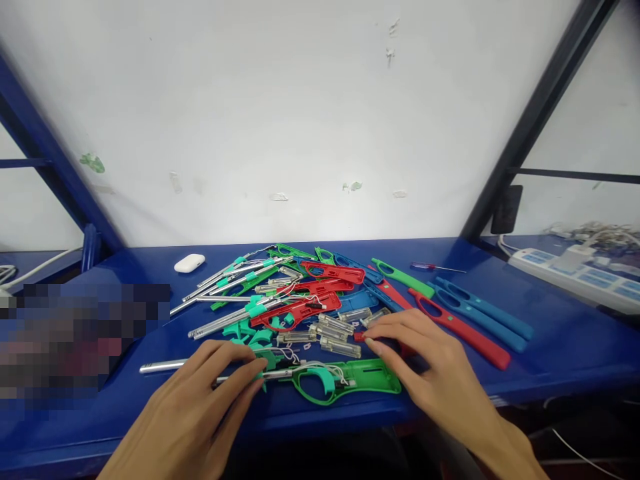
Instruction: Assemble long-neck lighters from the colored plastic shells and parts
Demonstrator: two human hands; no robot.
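Note:
My left hand (203, 393) is closed around the metal tube (163, 366) of a utility lighter, its fingertips at the teal collar (269, 360). The tube leads into an open green handle half (367, 375) with a teal trigger (325, 380) and white wires inside. To the right of it, my right hand (425, 357) has its thumb and fingers drawn together at a small red piece (359, 337). Several clear fuel tanks (340, 347) lie just left of these fingertips. Loose teal triggers (240, 329) lie beyond my left hand.
Red handle halves (335, 271) and metal tubes with wires (220, 327) are piled behind. Blue handle covers (485, 317) and a red one (465, 331) lie right. A screwdriver (425, 267), a white earbud case (189, 263) and a power strip (575, 273) stand farther out.

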